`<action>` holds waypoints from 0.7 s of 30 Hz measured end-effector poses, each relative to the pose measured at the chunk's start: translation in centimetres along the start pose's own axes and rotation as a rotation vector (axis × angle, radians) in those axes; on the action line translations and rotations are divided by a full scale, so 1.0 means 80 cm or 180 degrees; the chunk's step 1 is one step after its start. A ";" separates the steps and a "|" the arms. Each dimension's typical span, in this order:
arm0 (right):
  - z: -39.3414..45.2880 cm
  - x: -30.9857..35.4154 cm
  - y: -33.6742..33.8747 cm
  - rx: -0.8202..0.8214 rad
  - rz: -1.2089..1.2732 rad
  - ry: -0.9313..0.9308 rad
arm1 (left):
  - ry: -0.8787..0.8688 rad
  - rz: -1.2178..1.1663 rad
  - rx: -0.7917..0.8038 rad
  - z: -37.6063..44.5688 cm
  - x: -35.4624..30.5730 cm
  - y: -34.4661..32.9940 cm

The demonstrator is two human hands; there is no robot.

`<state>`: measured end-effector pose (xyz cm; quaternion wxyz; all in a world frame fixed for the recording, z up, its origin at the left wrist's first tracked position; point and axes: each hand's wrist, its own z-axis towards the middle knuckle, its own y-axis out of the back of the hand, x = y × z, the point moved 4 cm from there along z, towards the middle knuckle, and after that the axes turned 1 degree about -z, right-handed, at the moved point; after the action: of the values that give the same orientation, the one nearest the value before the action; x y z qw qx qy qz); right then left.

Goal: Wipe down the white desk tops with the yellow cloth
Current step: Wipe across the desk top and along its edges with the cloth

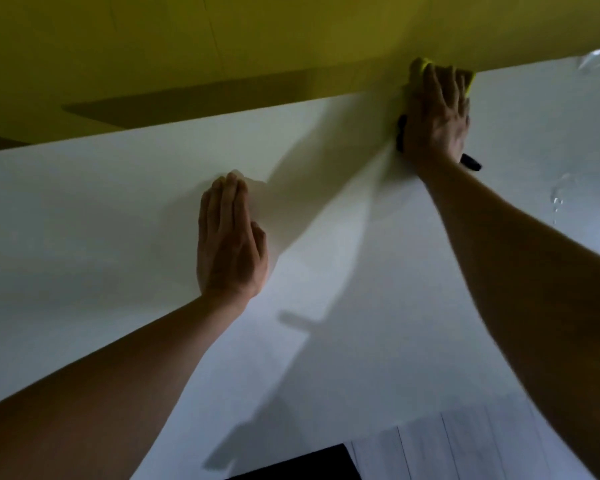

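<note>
Nearest the camera, both bare forearms reach out over the desk (326, 341), a broad white top with nothing standing on the stretch in view. No bowl, bucket, tray or other container shows here, so nothing can be said of contents.

A little farther on, the left hand (231, 237) lies flat, palm down, fingers straight and together, gripping nothing. It looks like a brace, taking the person's weight for the long reach.

Farther still, at the desk's far edge, the right hand (437, 112) presses down with fingers spread. Under it sits the cloth (425, 65), yellow, only its edges peeping out past the fingertips, right where the white top meets the yellow panel (222, 39) behind. Something dark (471, 162) pokes out at the wrist; what it is cannot be told.

To do this well: the palm should stay flat on the cloth, pressure even, and the strokes should run along the back edge and overlap. Off to the right, wet streaks (561, 192) glisten, so that side likely wants another pass.
</note>
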<state>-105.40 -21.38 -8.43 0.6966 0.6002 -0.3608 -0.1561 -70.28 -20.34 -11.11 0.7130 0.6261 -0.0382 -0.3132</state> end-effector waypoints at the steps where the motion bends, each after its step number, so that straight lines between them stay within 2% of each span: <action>1: -0.015 0.021 -0.007 0.0003 -0.0036 0.0047 | 0.0009 0.0000 -0.0020 0.000 0.000 0.000; 6: -0.158 0.164 -0.050 0.0116 0.0346 0.1361 | 0.0027 0.0009 -0.0095 -0.002 0.004 -0.001; 8: -0.191 0.177 -0.053 0.0203 0.0435 0.1591 | 0.0014 0.0004 -0.0130 -0.004 0.005 -0.002; 10: -0.186 0.152 -0.049 0.0210 0.0398 0.1697 | -0.0040 -0.0010 -0.0106 -0.004 0.006 -0.001; 12: -0.170 0.101 -0.041 0.0192 0.0259 0.1443 | -0.0104 -0.0035 -0.0049 -0.004 0.005 0.000; 15: -0.145 0.005 -0.013 0.0023 0.0237 0.0645 | -0.0061 -0.0012 -0.0025 -0.003 0.004 0.002; 17: -0.136 -0.038 0.005 -0.0017 0.0252 0.0354 | -0.0037 0.0019 -0.0011 -0.003 0.004 0.001; 21: -0.176 -0.028 0.005 -0.0039 0.0367 0.0280 | -0.0078 0.0182 0.0038 -0.007 0.004 0.004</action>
<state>-97.29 -9.65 -8.99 0.7232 0.5805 -0.3628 -0.0913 -69.63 -19.99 -11.08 0.7174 0.6251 -0.0666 -0.3001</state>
